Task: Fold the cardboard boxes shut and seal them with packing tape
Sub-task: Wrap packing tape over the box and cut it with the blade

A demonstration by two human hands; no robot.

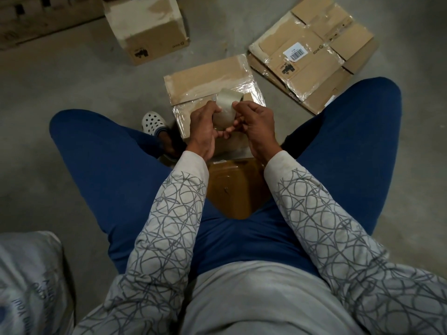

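A roll of clear packing tape [226,110] is held up between both hands. My left hand [202,131] grips its left side and my right hand [256,126] pinches its right edge with thumb and fingers. Directly under the hands, between my knees, a flattened cardboard box [208,78] lies on the floor with shiny old tape across it. A second flattened box [312,49] with a barcode label lies at the upper right. A closed upright box [147,27] stands at the upper left.
I sit low on a grey concrete floor [72,76], blue-trousered knees spread either side of the box. A white perforated clog [153,122] shows by my left knee. A printed grey sack [29,281] sits at the lower left. More cardboard lines the far left edge.
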